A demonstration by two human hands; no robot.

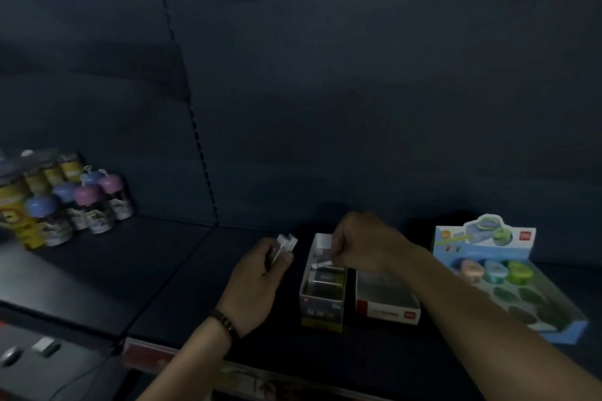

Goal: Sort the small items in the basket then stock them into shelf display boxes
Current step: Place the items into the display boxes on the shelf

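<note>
1. In the left hand (257, 273), fingers curled and thumb pressed on top, a few small white packets (286, 245); long axis slanting up and to the right, free ends toward the back panel (325, 75)
2. In the right hand (361, 244), pinched between thumb and fingertips, a single white packet (321, 264), just inside the far end of the open display box (321, 303); long axis roughly across the box, left to right
3. Display box narrow, long axis from shelf front to back, partly filled with dark-fronted items; printing too blurred to read
4. Just right of it, a second box (386, 308), white with red marks on the front; touching or merely close, cannot tell
5. Further right, a blue display tray (560, 332) with round pink, blue and green items at the rear and an upright card header behind
6. Far left, a cluster of capped bottles (75, 205), cut off by the frame edge, labels unreadable
7. On the left wrist, a dark bracelet (224, 322)
8. Beneath everything, a dark shelf (163, 270) with a red label strip (146, 353) along its front edge; behind, dark blue panelling with a perforated upright strip (198, 140); dim light, whole scene softly blurred
</note>
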